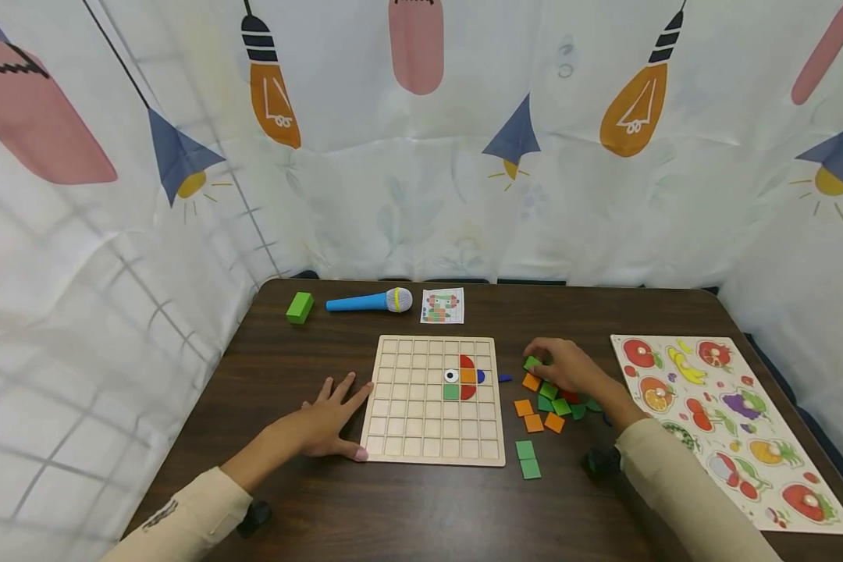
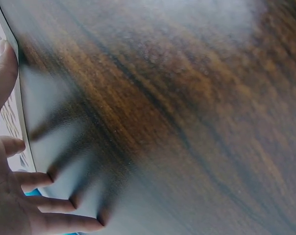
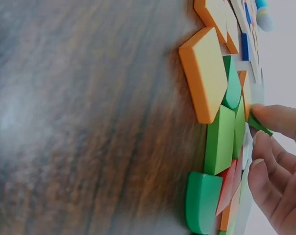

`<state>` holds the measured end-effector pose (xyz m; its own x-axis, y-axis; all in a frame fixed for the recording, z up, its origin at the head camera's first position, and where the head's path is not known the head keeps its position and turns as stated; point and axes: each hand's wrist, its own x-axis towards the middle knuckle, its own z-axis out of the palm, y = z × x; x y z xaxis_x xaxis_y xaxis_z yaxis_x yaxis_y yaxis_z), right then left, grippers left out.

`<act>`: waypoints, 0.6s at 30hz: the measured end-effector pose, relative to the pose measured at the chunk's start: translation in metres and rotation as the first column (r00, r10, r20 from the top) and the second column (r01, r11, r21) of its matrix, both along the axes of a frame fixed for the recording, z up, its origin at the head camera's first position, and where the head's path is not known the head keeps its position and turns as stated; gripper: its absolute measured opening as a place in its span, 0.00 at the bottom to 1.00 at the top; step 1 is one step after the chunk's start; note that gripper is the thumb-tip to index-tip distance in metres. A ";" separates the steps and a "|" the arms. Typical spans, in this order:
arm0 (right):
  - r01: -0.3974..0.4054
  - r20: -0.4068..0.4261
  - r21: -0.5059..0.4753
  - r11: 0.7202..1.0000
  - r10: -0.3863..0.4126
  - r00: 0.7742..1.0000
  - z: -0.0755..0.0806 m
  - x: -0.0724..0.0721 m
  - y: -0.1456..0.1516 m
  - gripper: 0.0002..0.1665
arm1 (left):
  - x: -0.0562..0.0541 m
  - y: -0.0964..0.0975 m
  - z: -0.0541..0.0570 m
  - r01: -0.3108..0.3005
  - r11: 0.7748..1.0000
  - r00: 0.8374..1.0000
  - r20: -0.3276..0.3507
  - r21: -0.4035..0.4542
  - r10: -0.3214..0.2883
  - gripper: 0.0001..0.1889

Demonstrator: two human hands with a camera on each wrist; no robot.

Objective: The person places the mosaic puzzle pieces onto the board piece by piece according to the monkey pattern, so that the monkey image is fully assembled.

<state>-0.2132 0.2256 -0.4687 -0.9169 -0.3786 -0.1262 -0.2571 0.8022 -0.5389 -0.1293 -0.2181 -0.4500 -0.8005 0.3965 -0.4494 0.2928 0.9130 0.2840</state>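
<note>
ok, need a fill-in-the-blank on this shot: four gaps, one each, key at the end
1. The left hand touches the grid board along its ____ edge.
2. The tile pinched by the right hand is coloured ____.
3. Between the green block and the pattern card lies a ____.
4. The fruit board lies on the grid board's ____ side.

Missing: left; green; microphone; right.

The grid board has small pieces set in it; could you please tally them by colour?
Red pieces: 2
Orange piece: 1
Green piece: 1
Blue piece: 1
White piece with black dot: 1
Total on the grid board: 6
</note>
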 end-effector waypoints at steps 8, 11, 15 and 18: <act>-0.038 -0.024 -0.039 0.999 0.037 0.999 0.002 0.000 -0.011 0.14 | -0.001 0.000 0.000 0.006 1.000 1.000 0.004 -0.007 -0.006 0.58; -0.064 -0.023 -0.086 0.994 0.062 0.998 0.003 0.000 -0.018 0.14 | -0.001 0.000 -0.001 0.003 1.000 1.000 0.002 -0.009 -0.003 0.58; -0.094 -0.005 -0.145 0.985 0.095 0.996 0.005 -0.002 -0.030 0.16 | -0.001 -0.001 -0.002 0.002 1.000 1.000 -0.005 -0.014 -0.002 0.59; -0.108 -0.001 -0.181 0.978 0.110 0.994 0.004 -0.004 -0.040 0.17 | -0.001 -0.001 -0.002 0.003 1.000 1.000 -0.008 -0.017 -0.003 0.58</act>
